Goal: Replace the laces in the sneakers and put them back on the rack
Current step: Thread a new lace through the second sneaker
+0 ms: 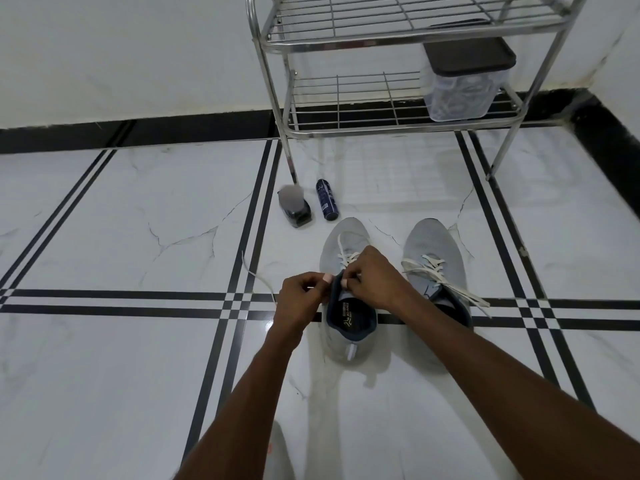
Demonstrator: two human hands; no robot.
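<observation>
the left sneaker (348, 306) stood on the floor (138, 220) directly ahead of the person, its long axis running straight away from them, toe toward the rack (398, 43) and heel nearest. both hands met at the top of its tongue, equally near. the left hand (301, 299) had its fingers curled, pinching what appeared to be the lace (258, 277) at the collar's left edge; a loose end trailed off to the left across the floor. the right hand (372, 277) was likewise curled, pinching the lace at the upper eyelets. the right sneaker (434, 268) sat just beside, parallel, its lace ends lying slack. judgement: lacing of the left sneaker was in hand; neither sneaker was on the rack yet.
</observation>
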